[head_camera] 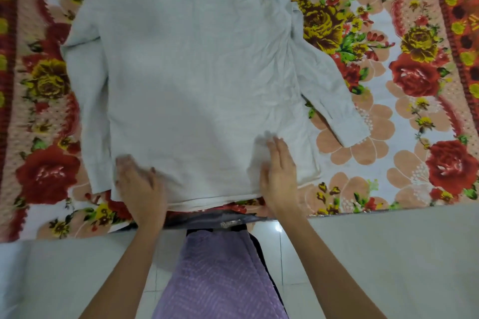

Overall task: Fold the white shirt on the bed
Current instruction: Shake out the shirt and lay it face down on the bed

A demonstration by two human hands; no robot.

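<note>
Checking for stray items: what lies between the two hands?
Head view: only bare shirt cloth, near the hem, lies between the left hand and the right hand.

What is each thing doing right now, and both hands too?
White long-sleeved cloth shirt: spread flat, creased, not yet folded.
Right-side sleeve: angled out from the body.
Left-side sleeve: lying along the body.
Left hand: flat, pressing the hem.
Right hand: flat, pressing near the hem.
Red-flowered bedspread: lying under the shirt.
</note>
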